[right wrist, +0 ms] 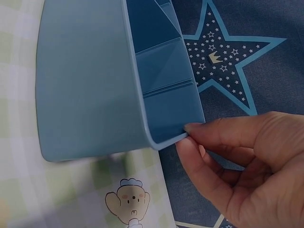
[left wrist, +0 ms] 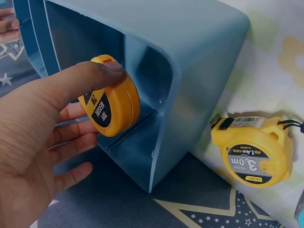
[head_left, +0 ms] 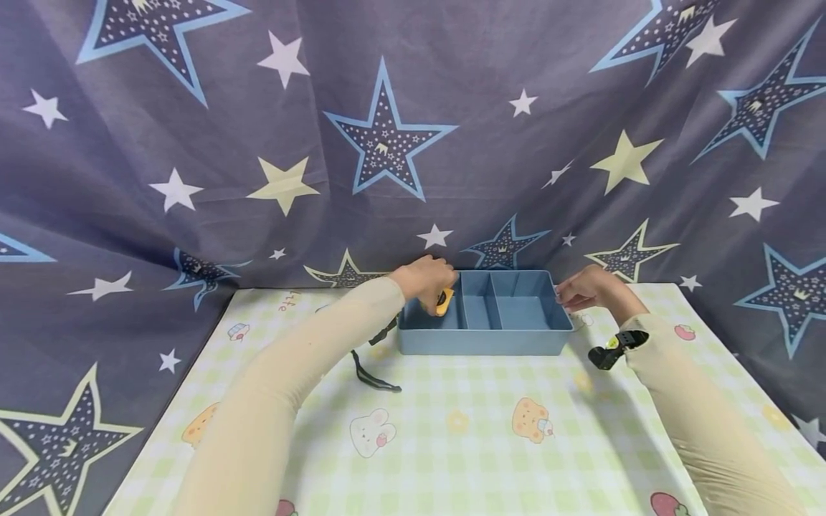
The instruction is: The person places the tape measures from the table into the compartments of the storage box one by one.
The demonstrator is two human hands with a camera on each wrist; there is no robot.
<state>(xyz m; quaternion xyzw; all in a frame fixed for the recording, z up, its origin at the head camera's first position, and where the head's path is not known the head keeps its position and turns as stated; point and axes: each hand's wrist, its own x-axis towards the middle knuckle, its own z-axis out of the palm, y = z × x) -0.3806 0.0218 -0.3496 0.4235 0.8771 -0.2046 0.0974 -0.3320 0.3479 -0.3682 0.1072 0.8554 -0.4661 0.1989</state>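
Note:
A blue divided box [head_left: 484, 343] stands on the table, its compartments opening upward. Over its left compartment, my left hand [head_left: 426, 282] grips a small yellow tape measure [left wrist: 126, 107] between thumb and fingers. That tape measure overlaps the compartment's opening in the left wrist view. At the box's other end, my right hand [head_left: 592, 287] pinches the right rim between thumb and forefinger; the right wrist view shows the fingertips on the edge. A larger yellow tape measure [left wrist: 259, 152] with a black cord lies on the table left of the box.
A green-and-white checked cloth [head_left: 452, 459] with cartoon prints covers the table. Right behind the box hangs a dark star-patterned curtain [head_left: 387, 236]. A black strap [head_left: 374, 380] lies near the box's front left corner, partly behind my left sleeve.

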